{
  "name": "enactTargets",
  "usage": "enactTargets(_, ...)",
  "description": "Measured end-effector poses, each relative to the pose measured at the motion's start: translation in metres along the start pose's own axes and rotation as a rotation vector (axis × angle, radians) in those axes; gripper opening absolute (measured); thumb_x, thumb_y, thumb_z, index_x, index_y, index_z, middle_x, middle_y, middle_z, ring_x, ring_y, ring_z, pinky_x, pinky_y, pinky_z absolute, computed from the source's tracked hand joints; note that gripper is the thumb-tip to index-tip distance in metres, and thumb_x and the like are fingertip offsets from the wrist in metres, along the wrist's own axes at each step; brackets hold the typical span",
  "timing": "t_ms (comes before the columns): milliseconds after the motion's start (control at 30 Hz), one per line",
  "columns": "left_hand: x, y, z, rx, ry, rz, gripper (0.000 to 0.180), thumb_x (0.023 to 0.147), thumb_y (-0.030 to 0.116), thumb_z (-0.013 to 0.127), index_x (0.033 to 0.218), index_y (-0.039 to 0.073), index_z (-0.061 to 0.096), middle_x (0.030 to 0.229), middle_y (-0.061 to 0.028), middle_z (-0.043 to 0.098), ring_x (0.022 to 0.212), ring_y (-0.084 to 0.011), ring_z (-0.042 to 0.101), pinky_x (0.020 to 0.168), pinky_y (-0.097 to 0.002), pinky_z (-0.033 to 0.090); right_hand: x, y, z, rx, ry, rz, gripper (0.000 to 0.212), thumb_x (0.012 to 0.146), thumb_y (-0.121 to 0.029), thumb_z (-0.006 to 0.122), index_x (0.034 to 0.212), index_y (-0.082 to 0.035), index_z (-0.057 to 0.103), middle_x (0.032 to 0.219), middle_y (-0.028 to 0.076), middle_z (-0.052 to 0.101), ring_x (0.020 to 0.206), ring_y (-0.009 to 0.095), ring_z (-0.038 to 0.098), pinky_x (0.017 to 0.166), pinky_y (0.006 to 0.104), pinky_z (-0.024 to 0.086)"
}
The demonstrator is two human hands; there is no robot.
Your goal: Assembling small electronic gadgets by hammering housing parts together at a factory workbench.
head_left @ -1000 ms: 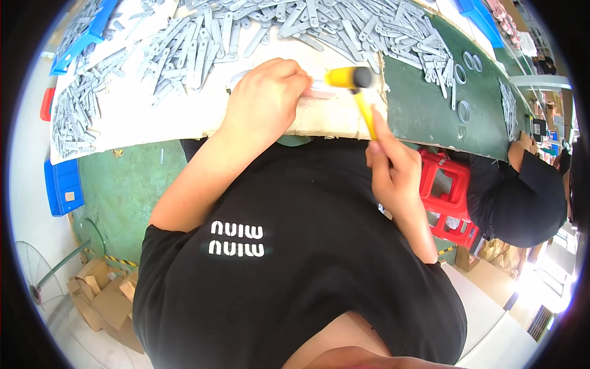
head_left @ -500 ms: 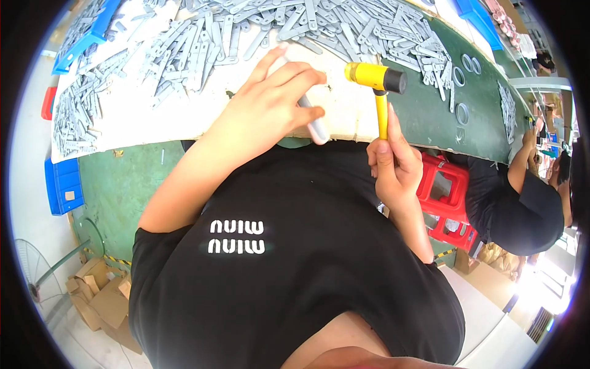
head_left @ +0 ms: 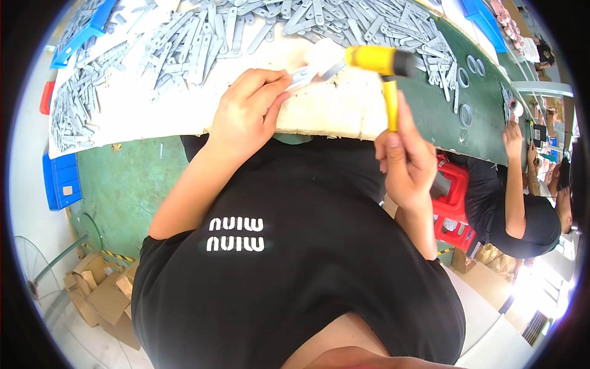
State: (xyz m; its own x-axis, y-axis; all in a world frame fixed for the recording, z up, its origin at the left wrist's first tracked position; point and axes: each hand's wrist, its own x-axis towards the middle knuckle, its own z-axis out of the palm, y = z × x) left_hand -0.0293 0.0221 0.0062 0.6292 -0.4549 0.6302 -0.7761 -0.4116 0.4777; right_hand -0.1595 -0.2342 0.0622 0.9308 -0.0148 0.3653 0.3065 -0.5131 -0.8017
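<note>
My left hand [head_left: 246, 111] is closed on one end of a flat grey metal strip [head_left: 301, 79], its fingers pinching the near part. The strip's other end points to the right over the pale, brightly lit work board [head_left: 344, 111]; glare washes out part of it. My right hand [head_left: 409, 163] grips the yellow handle of a hammer [head_left: 372, 58] with a yellow head and a black face. The hammer head is beside the strip's far end, slightly blurred; whether they touch I cannot tell. A pile of similar grey strips [head_left: 200, 46] spreads behind both hands.
More small strips [head_left: 77, 114] lie at the left beside a blue bin [head_left: 83, 40]. Metal rings [head_left: 465, 115] rest on the green tabletop [head_left: 439, 120] at right. A red stool [head_left: 452, 184] and a co-worker in black [head_left: 534, 224] are at right. Cardboard [head_left: 110, 298] lies lower left.
My left hand has moved slightly left and down, turning the strip from steep to nearly sideways. The hammer has shifted a little right and its head has risen. The co-worker's arm has reached forward.
</note>
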Motion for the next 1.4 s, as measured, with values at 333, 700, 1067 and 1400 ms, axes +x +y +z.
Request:
enactTargets(333, -0.003, -0.001, 0.008, -0.09, 0.1, -0.008, 0.028, 0.077, -0.014, 0.076, 0.103, -0.004, 0.074, 0.103, -0.0131, 0.069, 0.091, -0.0324, 0.07, 0.074, -0.0396, 0.06, 0.002, 0.003, 0.021, -0.151, -0.069, 0.016, 0.051, 0.104, 0.004, 0.055, 0.155, 0.006, 0.051, 0.072, 0.004, 0.061, 0.063, 0.01, 0.056, 0.065, 0.0269, 0.051)
enactTargets(700, -0.003, -0.004, 0.011, -0.122, 0.115, -0.028, 0.029, 0.076, -0.014, 0.075, 0.104, -0.004, 0.074, 0.103, -0.0127, 0.07, 0.091, -0.0326, 0.069, 0.074, -0.0402, 0.059, 0.0, 0.022, 0.037, -0.412, -0.044, -0.16, 0.054, 0.103, 0.006, 0.057, 0.156, 0.001, 0.052, 0.071, 0.006, 0.061, 0.06, 0.011, 0.055, 0.063, 0.0261, 0.049)
enactTargets(1067, -0.005, -0.002, 0.005, -0.23, 0.091, -0.226, 0.025, 0.084, -0.006, 0.08, 0.107, -0.003, 0.073, 0.102, -0.015, 0.071, 0.088, -0.033, 0.071, 0.07, -0.0387, 0.06, 0.003, 0.0, 0.037, -0.303, -0.137, 0.076, 0.05, 0.104, 0.004, 0.055, 0.154, 0.004, 0.053, 0.069, 0.003, 0.06, 0.061, 0.01, 0.054, 0.062, 0.0253, 0.048)
enactTargets(1400, -0.011, -0.004, 0.0, -0.33, 0.015, -0.364, 0.067, 0.089, 0.001, 0.083, 0.145, 0.001, 0.046, 0.105, -0.0142, 0.079, 0.092, -0.0243, 0.078, 0.069, -0.0323, 0.064, 0.003, -0.012, 0.044, -0.27, -0.117, -0.106, 0.065, 0.09, 0.014, 0.064, 0.152, -0.002, 0.056, 0.079, 0.016, 0.064, 0.065, 0.035, 0.063, 0.064, 0.0384, 0.054)
